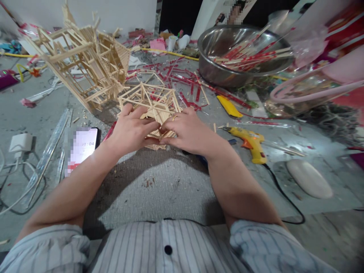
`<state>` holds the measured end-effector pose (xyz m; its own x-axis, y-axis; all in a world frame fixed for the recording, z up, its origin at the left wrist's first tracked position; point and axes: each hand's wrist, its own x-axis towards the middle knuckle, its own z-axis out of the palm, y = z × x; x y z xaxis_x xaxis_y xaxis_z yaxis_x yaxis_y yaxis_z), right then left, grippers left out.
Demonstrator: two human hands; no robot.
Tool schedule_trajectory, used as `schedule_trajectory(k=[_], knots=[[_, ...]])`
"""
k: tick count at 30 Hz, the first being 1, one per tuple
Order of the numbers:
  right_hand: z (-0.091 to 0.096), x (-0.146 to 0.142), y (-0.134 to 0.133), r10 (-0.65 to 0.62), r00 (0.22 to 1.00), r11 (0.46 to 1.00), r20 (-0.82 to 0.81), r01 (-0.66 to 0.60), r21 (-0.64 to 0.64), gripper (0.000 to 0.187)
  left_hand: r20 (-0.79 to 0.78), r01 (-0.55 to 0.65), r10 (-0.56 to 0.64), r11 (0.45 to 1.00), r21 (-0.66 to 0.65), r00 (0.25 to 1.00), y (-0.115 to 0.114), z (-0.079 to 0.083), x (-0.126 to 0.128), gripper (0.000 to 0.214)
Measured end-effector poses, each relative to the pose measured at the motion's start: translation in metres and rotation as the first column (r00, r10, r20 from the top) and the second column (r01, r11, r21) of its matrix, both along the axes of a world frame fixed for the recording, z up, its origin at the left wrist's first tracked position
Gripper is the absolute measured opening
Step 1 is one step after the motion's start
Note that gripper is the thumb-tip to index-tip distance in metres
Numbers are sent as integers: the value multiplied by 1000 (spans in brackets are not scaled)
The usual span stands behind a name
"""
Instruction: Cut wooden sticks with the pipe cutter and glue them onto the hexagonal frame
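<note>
A small frame of thin wooden sticks [150, 99] lies on the grey floor in front of me. My left hand [133, 129] rests on its near left edge, fingers bent and pinching the sticks. My right hand [186, 131], with a ring on one finger, presses the near right edge, fingertips meeting the left hand's. Both hands grip the frame's front corner. A larger stick-built structure [85, 60] stands tilted just behind and to the left.
A yellow glue gun [250, 142] with a black cord lies to the right. A steel bowl [207, 68] holds red-wrapped sticks. A phone [82, 148] and a charger [20, 143] lie left. Red wrappers litter the floor; a pink basket [313, 93] is at right.
</note>
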<state>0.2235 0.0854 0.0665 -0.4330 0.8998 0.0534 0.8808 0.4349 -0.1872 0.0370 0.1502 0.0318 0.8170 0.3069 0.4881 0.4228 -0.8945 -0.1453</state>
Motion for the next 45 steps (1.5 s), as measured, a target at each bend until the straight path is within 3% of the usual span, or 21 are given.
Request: schedule_trajectory(k=[7,17,27,39,45], knots=[[0,0,0,14,1000,1000,0,-14,16,18,-13,5,-3,993,115,1000,-1,3,1,40],[5,-1,2,-19,999,995,-29,16,-94,18,-20,-18,19,999,40,1000,-1,0,-1,39],[1,-2,4,-71,991,990,-114,56,-132,17,-40,-22,25,998,61,999,-2,3,-1,41],[-1,0,4,-52,990,994,-127,39,-103,15,-36,-4,4,1000,1,999,-2,4,-1,38],[-1,1,3,-44,995,997,-94,39,-60,18,-63,3,1,998,55,998,-2,6,-1,40]])
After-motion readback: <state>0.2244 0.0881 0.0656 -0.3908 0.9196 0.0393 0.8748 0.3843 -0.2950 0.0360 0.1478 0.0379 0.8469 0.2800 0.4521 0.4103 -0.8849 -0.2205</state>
